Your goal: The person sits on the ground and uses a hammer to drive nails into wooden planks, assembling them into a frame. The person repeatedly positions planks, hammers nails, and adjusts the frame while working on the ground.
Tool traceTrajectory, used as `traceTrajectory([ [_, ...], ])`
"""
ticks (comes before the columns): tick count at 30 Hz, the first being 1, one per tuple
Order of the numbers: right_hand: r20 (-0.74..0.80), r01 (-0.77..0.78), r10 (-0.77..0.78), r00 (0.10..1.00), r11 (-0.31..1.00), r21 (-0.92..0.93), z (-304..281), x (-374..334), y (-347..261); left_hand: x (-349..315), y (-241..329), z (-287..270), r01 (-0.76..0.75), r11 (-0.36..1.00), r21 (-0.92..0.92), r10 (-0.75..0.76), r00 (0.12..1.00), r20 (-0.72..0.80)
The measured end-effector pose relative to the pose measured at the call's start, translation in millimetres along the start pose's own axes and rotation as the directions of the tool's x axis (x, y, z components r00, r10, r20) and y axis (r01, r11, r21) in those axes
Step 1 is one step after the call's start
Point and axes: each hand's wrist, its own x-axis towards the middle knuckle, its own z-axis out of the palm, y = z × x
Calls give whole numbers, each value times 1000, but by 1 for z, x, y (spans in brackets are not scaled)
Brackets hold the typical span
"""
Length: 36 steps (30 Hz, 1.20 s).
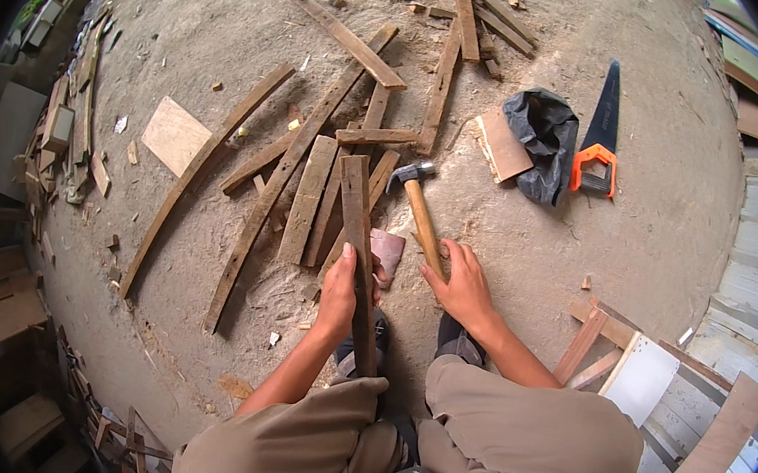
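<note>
The left hand [338, 301], below the centre of the frame, has its grip closed around a plank [356, 211], which slants up from between the knees [508, 416] toward the centre. Just right of it, the right hand [466, 287] has its fingers at the lower end of the handle of a hammer [421, 213]; whether that grip is closed on it, I cannot tell. The hammer's head points to the upper left, near the frame's centre. A pink piece [386, 254] shows between plank and hammer. Loose battens [314, 151] lie crossed on the ground [659, 164] from left of centre to the top. At upper right, a saw [602, 135] with an orange handle lies beside a black bag [546, 143], blade pointing up; a board [502, 148] is at the bag's left. A white panel [641, 379] is at lower right.
</note>
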Motion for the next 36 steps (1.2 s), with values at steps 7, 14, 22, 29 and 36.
traceTrajectory([
  [7, 42, -81, 75, 996, 985, 151, 31, 4, 14, 1, 0, -6, 29, 998, -63, -32, 998, -45],
  [14, 397, -397, 151, 905, 632, 666, -22, -10, -36, 10, 10, -20, -35, 999, -30, 31, 992, -125],
  [22, 190, -57, -54, 980, 842, 536, -23, -15, -59, 17, 7, -30, -57, 997, -54, 48, 987, -155],
  [29, 250, -57, -67, 966, 885, 461, -36, -16, -60, 23, 11, -46, -82, 997, 11, 83, 987, -135],
  [36, 465, 7, -139, 874, 962, 273, -89, 14, -54, 17, 29, -68, -49, 847, 529, 72, 997, -23],
])
